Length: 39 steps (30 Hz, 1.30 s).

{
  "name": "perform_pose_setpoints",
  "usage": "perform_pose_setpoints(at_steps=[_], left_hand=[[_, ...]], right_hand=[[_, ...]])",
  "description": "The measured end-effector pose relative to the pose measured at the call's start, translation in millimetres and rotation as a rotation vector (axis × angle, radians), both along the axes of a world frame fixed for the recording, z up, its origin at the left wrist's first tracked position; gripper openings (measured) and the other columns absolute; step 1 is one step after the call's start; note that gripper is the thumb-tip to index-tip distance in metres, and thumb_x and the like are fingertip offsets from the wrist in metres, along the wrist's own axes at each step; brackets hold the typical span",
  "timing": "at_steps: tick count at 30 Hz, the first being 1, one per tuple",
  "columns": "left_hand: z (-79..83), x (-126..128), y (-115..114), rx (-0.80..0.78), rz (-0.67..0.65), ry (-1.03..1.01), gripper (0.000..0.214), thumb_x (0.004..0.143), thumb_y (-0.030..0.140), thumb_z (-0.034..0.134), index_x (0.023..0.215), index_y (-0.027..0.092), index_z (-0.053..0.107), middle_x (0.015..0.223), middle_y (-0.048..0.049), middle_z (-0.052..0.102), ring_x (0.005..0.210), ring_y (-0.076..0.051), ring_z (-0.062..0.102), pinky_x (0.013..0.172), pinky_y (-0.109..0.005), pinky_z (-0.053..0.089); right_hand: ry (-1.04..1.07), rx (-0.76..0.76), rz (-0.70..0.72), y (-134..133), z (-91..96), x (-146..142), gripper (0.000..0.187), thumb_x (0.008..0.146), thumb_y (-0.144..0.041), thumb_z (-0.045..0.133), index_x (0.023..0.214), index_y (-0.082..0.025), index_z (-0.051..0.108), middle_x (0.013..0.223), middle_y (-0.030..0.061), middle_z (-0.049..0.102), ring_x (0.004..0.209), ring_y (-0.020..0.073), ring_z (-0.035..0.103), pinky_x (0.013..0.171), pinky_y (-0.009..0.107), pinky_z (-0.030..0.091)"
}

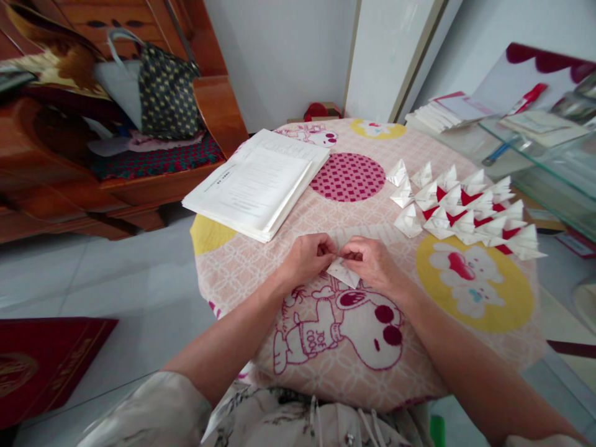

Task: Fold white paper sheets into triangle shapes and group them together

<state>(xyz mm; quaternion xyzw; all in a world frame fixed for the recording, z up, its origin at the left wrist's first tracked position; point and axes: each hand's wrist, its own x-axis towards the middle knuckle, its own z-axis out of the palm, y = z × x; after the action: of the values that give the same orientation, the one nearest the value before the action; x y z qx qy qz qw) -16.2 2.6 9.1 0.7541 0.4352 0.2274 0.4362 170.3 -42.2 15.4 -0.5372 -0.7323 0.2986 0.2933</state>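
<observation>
A small piece of folded white paper (343,274) lies on the patterned tablecloth in front of me, under my fingertips. My left hand (311,253) pinches its upper left part, fingers curled. From the other side my right hand (370,261) grips it too, and the fingertips of both hands almost meet. Part of the paper is hidden beneath the fingers. To the right stand several pointed folded-paper pieces (451,202) in rows, with red showing between them. A thick stack of printed paper sheets (261,180) rests at the upper left of the table.
The round table wears a pink cloth (363,223) with cartoon figures. At right is a glass shelf (549,167) with papers and a red marker (531,96). A wooden bench (139,167) at left holds a patterned bag (168,93). A red box (51,366) is on the floor.
</observation>
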Motion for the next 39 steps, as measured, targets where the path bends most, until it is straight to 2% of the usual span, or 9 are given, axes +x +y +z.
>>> perform_pose_setpoints(at_steps=[6, 13, 18, 23, 27, 31, 33, 37, 39], left_hand=[[1.6, -14.0, -4.1, -0.112, -0.041, -0.06, 0.004, 0.076, 0.013, 0.062, 0.077, 0.014, 0.066, 0.059, 0.0027, 0.063, 0.051, -0.008, 0.056, 0.05, -0.018, 0.039], [1.5, -13.4, -11.1, 0.047, -0.054, 0.035, 0.012, 0.069, 0.007, 0.061, 0.074, 0.016, 0.068, 0.061, 0.0038, 0.062, 0.056, -0.008, 0.054, 0.054, -0.019, 0.039], [1.0, -12.2, -10.7, 0.077, -0.058, 0.069, 0.016, 0.068, 0.004, 0.06, 0.075, 0.016, 0.068, 0.063, 0.0035, 0.063, 0.058, -0.008, 0.053, 0.057, -0.02, 0.039], [3.5, -17.2, -11.4, 0.108, -0.099, 0.039, 0.02, 0.071, 0.004, 0.059, 0.08, 0.016, 0.072, 0.07, 0.0019, 0.066, 0.062, -0.009, 0.056, 0.06, -0.02, 0.043], [4.8, -26.0, -19.0, 0.215, -0.2, -0.014, 0.024, 0.076, 0.004, 0.057, 0.083, 0.018, 0.075, 0.085, -0.0022, 0.07, 0.077, -0.012, 0.064, 0.072, -0.024, 0.049], [5.2, -33.5, -29.2, 0.273, -0.23, -0.036, 0.025, 0.082, 0.007, 0.055, 0.089, 0.018, 0.076, 0.092, -0.0049, 0.07, 0.084, -0.014, 0.066, 0.078, -0.026, 0.051], [4.4, -35.4, -32.0, 0.293, -0.206, -0.034, 0.024, 0.083, 0.007, 0.055, 0.088, 0.018, 0.076, 0.091, -0.0051, 0.07, 0.082, -0.014, 0.066, 0.076, -0.025, 0.051], [0.9, -36.5, -31.9, 0.325, -0.02, 0.009, 0.02, 0.08, 0.007, 0.057, 0.086, 0.016, 0.074, 0.08, -0.0031, 0.069, 0.072, -0.012, 0.062, 0.068, -0.024, 0.048], [-0.5, -36.5, -31.0, 0.33, 0.032, 0.027, 0.018, 0.08, 0.008, 0.058, 0.085, 0.016, 0.073, 0.077, -0.0021, 0.068, 0.069, -0.012, 0.06, 0.066, -0.023, 0.047]], right_hand=[[-0.024, -0.033, -0.008, -1.3, 0.5, -3.8, 0.015, 0.075, -0.002, 0.065, 0.077, -0.016, 0.069, 0.076, -0.0005, 0.059, 0.068, 0.0126, 0.057, 0.065, 0.026, 0.042], [-0.043, 0.009, 0.008, -4.8, -1.9, -4.0, 0.015, 0.078, -0.003, 0.064, 0.079, -0.018, 0.07, 0.08, 0.0004, 0.06, 0.073, 0.0133, 0.057, 0.068, 0.027, 0.043], [-0.045, 0.005, -0.001, -5.9, -3.4, -4.8, 0.012, 0.078, -0.007, 0.068, 0.08, -0.018, 0.07, 0.081, 0.0005, 0.06, 0.071, 0.013, 0.058, 0.068, 0.027, 0.045], [-0.048, -0.002, -0.037, -4.4, -2.8, -8.4, 0.011, 0.075, -0.006, 0.07, 0.077, -0.017, 0.07, 0.079, -0.0002, 0.059, 0.068, 0.012, 0.057, 0.065, 0.026, 0.043], [-0.066, 0.003, -0.067, -1.8, -2.2, -12.9, 0.014, 0.072, -0.004, 0.071, 0.071, -0.017, 0.066, 0.075, -0.0015, 0.056, 0.066, 0.0112, 0.055, 0.063, 0.025, 0.041], [-0.093, 0.027, -0.077, -1.2, -1.6, -17.8, 0.018, 0.07, -0.004, 0.072, 0.069, -0.017, 0.061, 0.076, -0.0013, 0.056, 0.068, 0.012, 0.054, 0.066, 0.026, 0.041], [-0.11, 0.037, -0.087, -1.7, -2.2, -20.2, 0.018, 0.07, -0.005, 0.073, 0.069, -0.018, 0.059, 0.076, -0.0007, 0.055, 0.07, 0.0129, 0.054, 0.067, 0.027, 0.042], [-0.142, 0.054, -0.104, -3.1, -5.0, -23.5, 0.02, 0.072, -0.007, 0.073, 0.069, -0.018, 0.057, 0.077, 0.0, 0.054, 0.071, 0.0139, 0.053, 0.067, 0.027, 0.041], [-0.15, 0.064, -0.108, -3.5, -6.1, -24.1, 0.02, 0.072, -0.008, 0.073, 0.07, -0.019, 0.056, 0.078, 0.0, 0.054, 0.071, 0.014, 0.053, 0.067, 0.027, 0.041]])
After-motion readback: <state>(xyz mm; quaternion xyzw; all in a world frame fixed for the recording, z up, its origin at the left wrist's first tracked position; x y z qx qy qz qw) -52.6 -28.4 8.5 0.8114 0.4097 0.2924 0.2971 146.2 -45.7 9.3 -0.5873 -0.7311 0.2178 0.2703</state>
